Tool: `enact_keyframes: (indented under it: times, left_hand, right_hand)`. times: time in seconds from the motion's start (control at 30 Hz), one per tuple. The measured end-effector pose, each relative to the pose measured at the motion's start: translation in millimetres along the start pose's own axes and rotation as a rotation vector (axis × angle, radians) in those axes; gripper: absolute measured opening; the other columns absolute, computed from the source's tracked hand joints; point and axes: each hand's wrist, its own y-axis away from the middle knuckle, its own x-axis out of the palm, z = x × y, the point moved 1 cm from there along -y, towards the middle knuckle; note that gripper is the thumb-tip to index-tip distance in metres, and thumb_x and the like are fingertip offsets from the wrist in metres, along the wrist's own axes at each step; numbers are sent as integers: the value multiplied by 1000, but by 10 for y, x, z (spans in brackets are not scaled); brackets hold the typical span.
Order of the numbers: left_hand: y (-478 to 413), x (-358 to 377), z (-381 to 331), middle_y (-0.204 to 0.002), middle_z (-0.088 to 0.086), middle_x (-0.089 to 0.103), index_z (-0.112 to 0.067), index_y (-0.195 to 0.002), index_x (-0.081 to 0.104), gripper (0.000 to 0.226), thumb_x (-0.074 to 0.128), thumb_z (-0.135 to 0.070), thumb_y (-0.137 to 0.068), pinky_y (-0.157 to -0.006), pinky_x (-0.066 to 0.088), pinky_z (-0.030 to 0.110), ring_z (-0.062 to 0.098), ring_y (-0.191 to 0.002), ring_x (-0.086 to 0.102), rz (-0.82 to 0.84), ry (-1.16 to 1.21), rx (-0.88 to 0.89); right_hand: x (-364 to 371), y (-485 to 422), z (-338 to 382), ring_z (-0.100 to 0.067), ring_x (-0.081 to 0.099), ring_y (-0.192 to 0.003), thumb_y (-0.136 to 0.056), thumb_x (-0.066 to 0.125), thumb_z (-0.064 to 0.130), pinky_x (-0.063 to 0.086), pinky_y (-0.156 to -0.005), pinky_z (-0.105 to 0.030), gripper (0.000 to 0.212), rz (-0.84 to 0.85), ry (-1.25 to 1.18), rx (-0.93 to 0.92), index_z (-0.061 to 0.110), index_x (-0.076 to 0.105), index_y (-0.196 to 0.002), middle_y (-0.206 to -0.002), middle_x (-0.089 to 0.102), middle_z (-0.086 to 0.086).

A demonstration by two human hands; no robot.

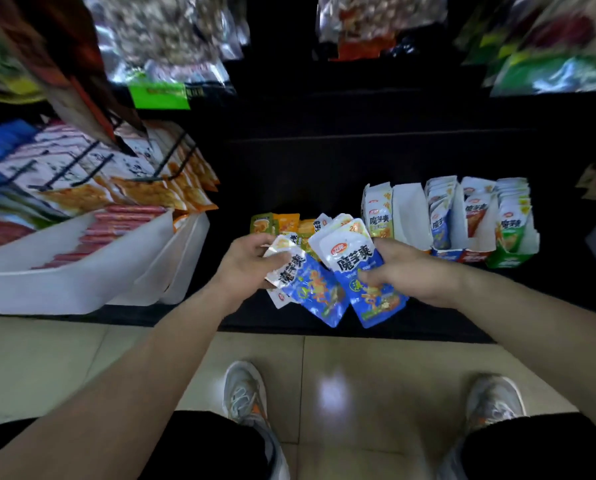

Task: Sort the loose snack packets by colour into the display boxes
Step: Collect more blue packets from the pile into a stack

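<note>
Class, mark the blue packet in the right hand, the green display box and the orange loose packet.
blue packet (353, 259): head view, its white upper panel.
green display box (507, 260): head view, its front wall.
orange loose packet (288, 223): head view, its front face.

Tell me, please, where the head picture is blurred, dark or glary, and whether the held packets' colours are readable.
Head view: hanging bags at the top and left smear with blur and wide-angle bending; the shelf back is near black; glare marks the floor tile; the blue packets in the left hand and right hand read clearly.
</note>
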Motion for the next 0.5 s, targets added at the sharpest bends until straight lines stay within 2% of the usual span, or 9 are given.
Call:
enact_keyframes:
  times: [0.07,0.13,0.23,0.3,0.37,0.43,0.5]
  left_hand:
    - [223,82,-263,-96,12,75,-20,-91,71,7,73,-14,-90,-77,59,51,30,-85,73,80,25,47]
    - [402,164,-484,-92,10,75,-22,-94,72,6,71,-17,-92,-72,59,45,25,-79,72,118,44,80]
    - [640,279,-705,-86,7,73,-19,-102,71,10,63,-21,-97,-69,60,37,20,-77,72,147,84,96]
    - [752,351,-753,-84,2,72,-18,-107,71,15,59,-25,-99,-68,59,36,18,-77,71,162,80,100]
    - [813,425,-753,-81,0,72,-16,-108,70,18,55,-23,-102,-61,56,29,16,-74,70,176,78,97]
    - [823,504,-724,-83,1,71,-15,-111,70,20,52,-21,-103,-60,55,26,16,-76,70,194,116,57]
    - [798,578,-681,-91,5,71,-15,-116,69,23,51,-24,-103,-66,57,30,20,-83,70,234,207,-19]
  right_hand:
    - [22,267,130,-16,70,-104,-97,60,3,56,-95,-41,25,47,-34,-34,26,60,-107,-110,73,3]
    - [42,485,169,-16,70,-105,-98,60,6,56,-94,-43,26,45,-37,-46,25,59,-116,-114,73,3]
    - [88,761,147,-15,68,-111,-99,61,12,55,-97,-44,38,0,-30,-70,25,49,-133,-124,69,4]
    - [119,901,91,-11,67,-111,-99,62,14,55,-97,-41,43,-54,-14,-86,26,42,-135,-125,67,5]
    - [130,975,16,-9,66,-112,-98,62,13,55,-98,-40,48,-86,-37,-84,28,36,-136,-125,66,7]
    - [120,994,-64,-10,67,-111,-98,61,10,54,-99,-41,43,-62,-68,-66,26,43,-133,-122,69,8]
    - [84,986,-120,-12,69,-106,-98,59,5,55,-95,-39,33,-18,-109,-48,25,53,-124,-115,72,5]
